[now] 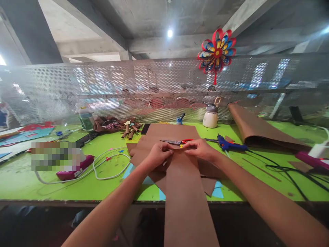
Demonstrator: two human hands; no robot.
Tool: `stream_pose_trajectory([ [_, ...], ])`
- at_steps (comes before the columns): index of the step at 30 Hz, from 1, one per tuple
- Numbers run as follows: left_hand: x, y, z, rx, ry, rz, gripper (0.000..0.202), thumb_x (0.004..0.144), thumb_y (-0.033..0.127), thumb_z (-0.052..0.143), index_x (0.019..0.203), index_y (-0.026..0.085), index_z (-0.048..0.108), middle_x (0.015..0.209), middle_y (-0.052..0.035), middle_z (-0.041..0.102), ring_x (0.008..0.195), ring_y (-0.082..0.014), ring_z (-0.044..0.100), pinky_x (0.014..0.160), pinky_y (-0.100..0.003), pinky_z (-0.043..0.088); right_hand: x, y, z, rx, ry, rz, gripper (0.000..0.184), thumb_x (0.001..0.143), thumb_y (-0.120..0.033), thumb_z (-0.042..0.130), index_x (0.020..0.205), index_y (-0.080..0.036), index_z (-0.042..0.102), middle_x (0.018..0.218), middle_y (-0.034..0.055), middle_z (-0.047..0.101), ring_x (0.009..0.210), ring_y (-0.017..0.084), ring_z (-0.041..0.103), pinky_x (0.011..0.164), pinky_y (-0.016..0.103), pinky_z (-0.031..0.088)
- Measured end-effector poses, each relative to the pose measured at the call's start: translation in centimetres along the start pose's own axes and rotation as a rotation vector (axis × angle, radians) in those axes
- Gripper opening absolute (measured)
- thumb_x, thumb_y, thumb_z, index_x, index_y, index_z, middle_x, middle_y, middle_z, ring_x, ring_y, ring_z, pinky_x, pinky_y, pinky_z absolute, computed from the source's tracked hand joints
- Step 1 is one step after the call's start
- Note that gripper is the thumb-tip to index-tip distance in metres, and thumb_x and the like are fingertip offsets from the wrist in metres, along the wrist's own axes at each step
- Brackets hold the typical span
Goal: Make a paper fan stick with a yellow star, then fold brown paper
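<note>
A long strip of brown paper (186, 199) runs from the bench down past its front edge. My left hand (161, 154) pinches the strip's far end at its left corner. At the right corner, my right hand (199, 149) grips the same end between thumb and fingers. Just beyond my fingertips lie scissors (173, 142) with red handles, on top of larger brown paper sheets (169, 132). Pieces of light blue paper (218, 192) stick out from beneath the brown sheets.
Right of my hands lies a blue glue gun (231, 144) with a black cord. A folded brown sheet (264, 128) and a cream bottle (210, 116) stand behind. On the left are a purple power strip (74, 169), a white cable (96, 171) and small paper rolls (130, 131).
</note>
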State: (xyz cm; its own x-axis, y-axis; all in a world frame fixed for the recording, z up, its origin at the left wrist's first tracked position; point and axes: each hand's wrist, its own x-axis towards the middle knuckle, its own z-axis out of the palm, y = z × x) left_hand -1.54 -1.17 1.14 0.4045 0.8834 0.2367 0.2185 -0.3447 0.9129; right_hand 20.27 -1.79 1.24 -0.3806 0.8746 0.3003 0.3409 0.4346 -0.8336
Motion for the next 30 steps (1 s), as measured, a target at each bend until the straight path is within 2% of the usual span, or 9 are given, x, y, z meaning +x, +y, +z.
stream_pose_trajectory([
  [3,0.3,-0.4,-0.1,0.176,0.014,0.103,0.009,0.069,0.016,0.058,0.076,0.013,0.062,0.066,0.0,0.059,0.061,-0.0105,0.052,0.058,-0.022,0.04,0.2,0.4,0.1,-0.108,0.025,-0.043,0.02,0.069,-0.026,0.061,0.083,-0.016,0.071,0.086,0.0051,0.068,0.079,0.019,0.059,0.071,0.03,0.044],
  [6,0.4,-0.7,-0.3,0.27,-0.002,0.112,0.012,0.068,0.014,0.056,0.078,0.012,0.063,0.067,-0.0003,0.06,0.063,-0.0116,0.053,0.059,-0.022,0.04,0.2,0.5,0.2,-0.199,0.016,-0.072,0.018,0.07,-0.025,0.06,0.081,-0.017,0.071,0.078,0.0036,0.068,0.073,0.018,0.059,0.068,0.03,0.044],
  [10,0.3,-0.7,-0.4,0.299,-0.137,0.114,0.018,0.073,0.022,0.055,0.082,0.012,0.067,0.068,-0.0015,0.062,0.062,-0.012,0.053,0.056,-0.021,0.038,0.1,0.4,0.6,-0.262,-0.035,-0.093,0.016,0.072,-0.024,0.059,0.08,-0.018,0.07,0.075,0.0022,0.067,0.071,0.017,0.058,0.067,0.028,0.043],
  [12,0.3,-0.7,-0.2,0.327,-0.167,0.137,0.022,0.076,0.029,0.055,0.08,0.013,0.069,0.07,-0.002,0.064,0.064,-0.0123,0.054,0.057,-0.021,0.038,0.0,0.3,0.8,-0.302,-0.047,-0.098,0.015,0.073,-0.026,0.059,0.078,-0.017,0.07,0.074,0.002,0.066,0.072,0.017,0.058,0.067,0.028,0.043],
  [18,0.2,-0.7,0.7,0.511,-0.106,0.171,0.022,0.077,0.029,0.055,0.074,0.013,0.07,0.065,0.0002,0.064,0.061,-0.0108,0.051,0.054,-0.02,0.033,0.1,0.1,1.3,-0.372,-0.076,-0.135,0.015,0.076,-0.026,0.059,0.076,-0.015,0.068,0.074,0.0032,0.066,0.073,0.016,0.057,0.07,0.028,0.043],
  [22,0.2,-0.8,0.8,0.616,-0.127,0.213,0.022,0.078,0.028,0.054,0.076,0.013,0.07,0.067,-0.0007,0.064,0.061,-0.0107,0.051,0.057,-0.02,0.034,0.4,0.9,1.3,-0.434,-0.096,-0.221,0.011,0.074,-0.021,0.061,0.071,-0.015,0.069,0.072,0.0038,0.065,0.072,0.016,0.056,0.068,0.027,0.042],
  [25,0.2,-1.2,0.8,0.676,-0.15,0.234,0.019,0.078,0.024,0.054,0.08,0.014,0.07,0.071,-0.0019,0.065,0.062,-0.0111,0.052,0.059,-0.02,0.035,0.4,1.6,1.1,-0.514,-0.148,-0.238,0.011,0.075,-0.019,0.06,0.072,-0.015,0.07,0.068,0.0031,0.063,0.067,0.014,0.053,0.062,0.025,0.04],
  [30,0.3,-1.8,0.8,0.718,-0.184,0.295,0.017,0.078,0.023,0.056,0.082,0.017,0.071,0.077,-0.0027,0.064,0.07,-0.0124,0.054,0.065,-0.02,0.038,0.3,2.1,0.9,-0.549,-0.222,-0.271,0.013,0.078,-0.017,0.057,0.075,-0.015,0.07,0.071,0.0027,0.063,0.068,0.013,0.053,0.064,0.024,0.039],
])
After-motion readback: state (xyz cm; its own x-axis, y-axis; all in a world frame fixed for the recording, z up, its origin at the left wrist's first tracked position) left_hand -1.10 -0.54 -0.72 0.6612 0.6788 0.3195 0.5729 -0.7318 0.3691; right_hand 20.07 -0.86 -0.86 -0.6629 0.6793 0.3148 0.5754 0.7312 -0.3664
